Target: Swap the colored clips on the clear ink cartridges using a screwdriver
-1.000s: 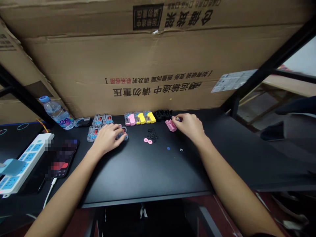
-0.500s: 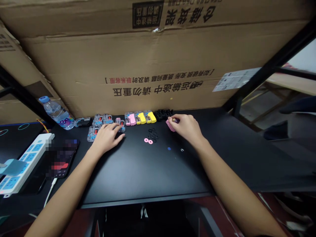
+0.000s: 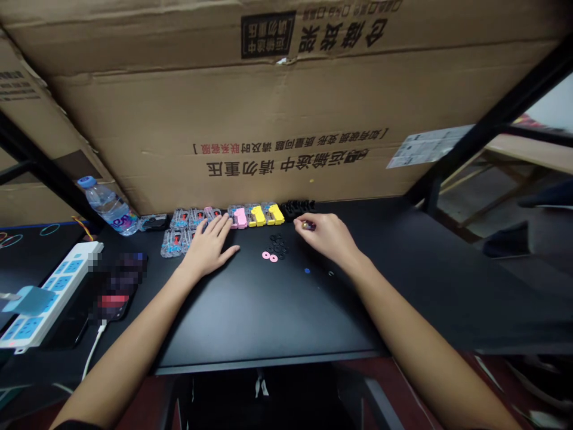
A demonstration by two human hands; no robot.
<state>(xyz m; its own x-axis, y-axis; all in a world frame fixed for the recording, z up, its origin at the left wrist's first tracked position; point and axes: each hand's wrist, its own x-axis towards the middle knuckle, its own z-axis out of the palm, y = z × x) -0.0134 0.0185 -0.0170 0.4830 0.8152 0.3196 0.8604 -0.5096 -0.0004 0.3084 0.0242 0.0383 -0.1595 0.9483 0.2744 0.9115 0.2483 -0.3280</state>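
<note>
Pinches a small metal piece (image 3: 306,225) between fingertips of the right hand (image 3: 326,236), near the far edge of the bench (image 3: 268,310). Lays the left hand (image 3: 210,248) flat and open against the clear cases (image 3: 173,243), gripping nothing. Could well drop the piece (tiny, likely to roll) among the black washers (image 3: 277,245), or nudge the row of cases askew.

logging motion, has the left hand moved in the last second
Yes. The left hand has slid away from the person, from beside the washers up to the row of clear parts by the box.
</note>
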